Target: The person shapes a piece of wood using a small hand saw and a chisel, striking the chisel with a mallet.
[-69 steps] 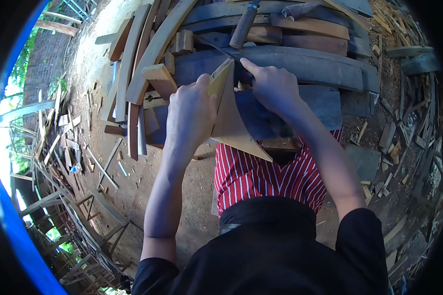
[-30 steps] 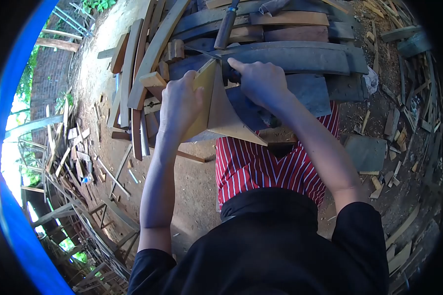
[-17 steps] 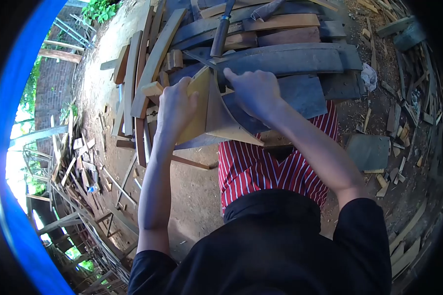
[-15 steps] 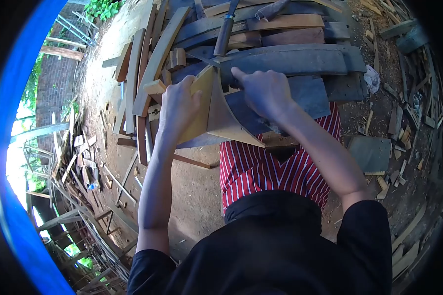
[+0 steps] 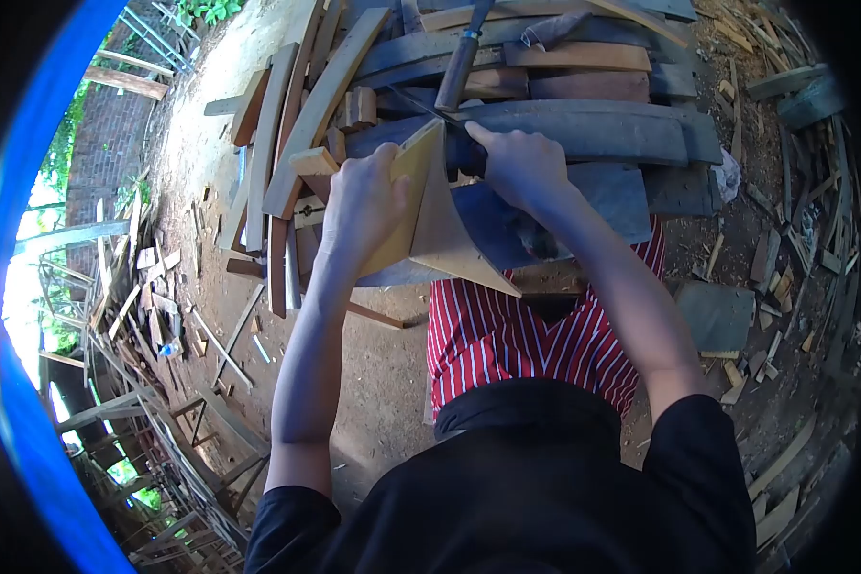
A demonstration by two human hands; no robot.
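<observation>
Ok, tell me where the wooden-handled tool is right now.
Head view, top centre: the wooden-handled tool lies on the stacked curved planks, just beyond the right hand and up-right of the pale board held by the left hand.

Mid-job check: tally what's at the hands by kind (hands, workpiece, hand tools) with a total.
Hands: 2, left hand, right hand.
Workpieces: 1, tan wedge-shaped wooden board, gripped by the left hand.
Hand tools: 2, thin dark metal blade in the right hand, brown wooden-handled tool lying on the curved grey planks.
Total: 5.
</observation>
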